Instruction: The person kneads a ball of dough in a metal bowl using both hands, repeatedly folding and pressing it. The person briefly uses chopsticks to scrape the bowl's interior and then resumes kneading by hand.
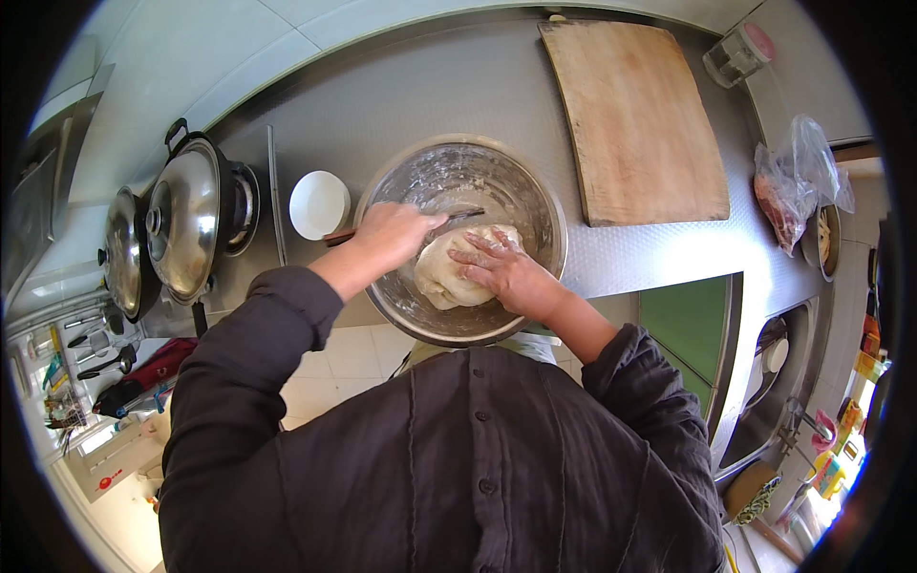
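A wide metal mixing bowl [562,239] stands in front of me, its inner wall streaked with flour and dough residue. Inside it, toward the near side, lies a rounded lump of pale dough [439,277]. My right hand [506,272] rests on the dough's right top, fingers spread and coated with flour. Over the bowl's left rim, my left hand [390,234] is closed around a slim knife [466,214]. The brown handle end sticks out to the left; the thin dark end lies above the dough. My left fingers partly hide the knife's middle.
A white bowl [319,205] sits just left of the mixing bowl. Lidded pans [183,220] stand on the stove at left. A wooden cutting board [640,124] lies at right, with a jar [737,55], a plastic bag of meat [785,196] and a sink [772,382] beyond.
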`<act>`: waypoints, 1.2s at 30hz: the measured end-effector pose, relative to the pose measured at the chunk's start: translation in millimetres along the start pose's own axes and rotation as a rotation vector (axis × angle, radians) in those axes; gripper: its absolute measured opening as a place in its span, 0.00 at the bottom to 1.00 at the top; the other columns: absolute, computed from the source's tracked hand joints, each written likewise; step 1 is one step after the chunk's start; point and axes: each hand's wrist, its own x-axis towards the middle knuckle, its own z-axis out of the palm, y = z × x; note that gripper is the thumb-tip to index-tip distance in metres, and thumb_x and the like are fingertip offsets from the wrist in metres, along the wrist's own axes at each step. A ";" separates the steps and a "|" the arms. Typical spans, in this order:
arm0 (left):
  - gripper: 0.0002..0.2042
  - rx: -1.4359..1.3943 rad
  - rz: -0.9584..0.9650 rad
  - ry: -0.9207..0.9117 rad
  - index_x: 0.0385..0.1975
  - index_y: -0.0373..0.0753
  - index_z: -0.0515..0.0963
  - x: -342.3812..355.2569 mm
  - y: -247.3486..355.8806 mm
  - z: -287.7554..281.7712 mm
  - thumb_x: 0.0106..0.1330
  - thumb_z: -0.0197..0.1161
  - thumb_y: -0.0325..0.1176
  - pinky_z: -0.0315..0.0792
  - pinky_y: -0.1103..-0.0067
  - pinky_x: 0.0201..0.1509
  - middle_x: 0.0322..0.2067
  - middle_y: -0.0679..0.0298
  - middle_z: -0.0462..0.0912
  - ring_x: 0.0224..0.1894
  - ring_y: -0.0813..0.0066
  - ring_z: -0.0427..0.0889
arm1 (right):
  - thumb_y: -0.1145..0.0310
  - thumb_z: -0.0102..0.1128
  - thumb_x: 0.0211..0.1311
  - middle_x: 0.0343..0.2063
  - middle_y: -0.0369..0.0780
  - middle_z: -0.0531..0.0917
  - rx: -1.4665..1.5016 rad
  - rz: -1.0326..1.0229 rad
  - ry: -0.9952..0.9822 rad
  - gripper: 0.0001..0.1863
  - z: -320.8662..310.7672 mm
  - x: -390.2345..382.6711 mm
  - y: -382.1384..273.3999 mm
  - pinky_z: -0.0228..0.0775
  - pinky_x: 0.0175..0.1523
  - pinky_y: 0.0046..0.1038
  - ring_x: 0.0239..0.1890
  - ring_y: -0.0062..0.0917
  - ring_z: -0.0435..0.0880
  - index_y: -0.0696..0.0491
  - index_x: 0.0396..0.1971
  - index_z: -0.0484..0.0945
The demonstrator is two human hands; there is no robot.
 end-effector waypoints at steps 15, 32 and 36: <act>0.19 0.076 -0.060 0.076 0.50 0.58 0.76 7.2 -6.2 8.1 0.63 0.48 0.28 0.74 0.66 0.28 0.26 0.55 0.79 0.28 0.58 0.81 | 0.69 0.43 0.60 0.63 0.34 0.63 -0.004 0.013 -0.004 0.18 -1.4 0.2 4.4 0.44 0.69 0.47 0.68 0.35 0.55 0.48 0.51 0.71; 0.16 -0.616 -0.509 0.050 0.49 0.49 0.77 -15.6 -39.9 13.6 0.61 0.58 0.30 0.71 0.75 0.41 0.38 0.49 0.80 0.36 0.59 0.81 | 0.73 0.45 0.58 0.62 0.33 0.65 0.094 0.005 -0.001 0.18 -0.7 1.2 9.1 0.44 0.69 0.48 0.68 0.33 0.55 0.47 0.49 0.72; 0.15 -0.554 -0.527 0.146 0.49 0.49 0.77 -28.0 -30.8 27.4 0.62 0.55 0.32 0.72 0.74 0.41 0.36 0.50 0.81 0.37 0.60 0.81 | 0.71 0.46 0.58 0.64 0.30 0.62 0.033 0.000 -0.065 0.21 -0.7 2.9 7.3 0.45 0.69 0.47 0.68 0.31 0.55 0.45 0.53 0.70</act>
